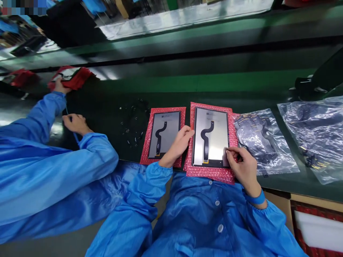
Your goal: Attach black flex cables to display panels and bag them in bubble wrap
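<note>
A screen panel with a curved black ribbon cable lies on red bubble wrap in front of me. My left hand is at its left edge, fingers pinched together; what they grip, if anything, is too small to make out. At the panel's lower right edge, my right hand has thumb and fingertips drawn together, and their contents cannot be made out. Left of this stack, a second panel with a similar cable rests on its own red bubble wrap.
Clear bags of ribbon cables lie at the right. Small dark parts are scattered left of the panels. A co-worker's hands are at the left, one at a red-wrapped panel. A box stands lower right.
</note>
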The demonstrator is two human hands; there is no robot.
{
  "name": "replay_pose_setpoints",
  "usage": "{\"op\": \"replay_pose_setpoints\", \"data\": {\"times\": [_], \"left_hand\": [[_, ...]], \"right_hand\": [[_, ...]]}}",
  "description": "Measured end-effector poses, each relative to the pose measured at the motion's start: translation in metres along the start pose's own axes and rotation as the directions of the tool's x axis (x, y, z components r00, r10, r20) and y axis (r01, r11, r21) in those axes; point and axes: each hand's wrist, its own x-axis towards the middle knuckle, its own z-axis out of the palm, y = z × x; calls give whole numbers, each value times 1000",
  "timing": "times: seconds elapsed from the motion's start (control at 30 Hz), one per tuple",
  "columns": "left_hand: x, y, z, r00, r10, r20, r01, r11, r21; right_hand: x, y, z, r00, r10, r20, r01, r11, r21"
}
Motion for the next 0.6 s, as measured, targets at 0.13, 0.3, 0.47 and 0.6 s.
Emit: {"op": "replay_pose_setpoints", "data": {"times": [0.13, 0.3, 0.47, 0.6], "left_hand": [[-7, -8, 21, 999, -34, 11, 35, 973, -228], [-4, -39, 10, 998, -23, -55, -8, 863, -505], [-9, -69, -66, 983, -62, -173, -21, 897, -441], [-19, -80, -118, 938, -159, -306, 33, 925, -379]], "right_hand": [[2, -5, -4, 1000, 17, 3, -17, 999, 35], [-5, 3, -8, 996, 86, -10, -85, 995, 57], [-13, 19, -8, 989, 149, 23, -150, 987, 51], [-16, 24, -8, 983, 179, 35, -180, 983, 37]]}}
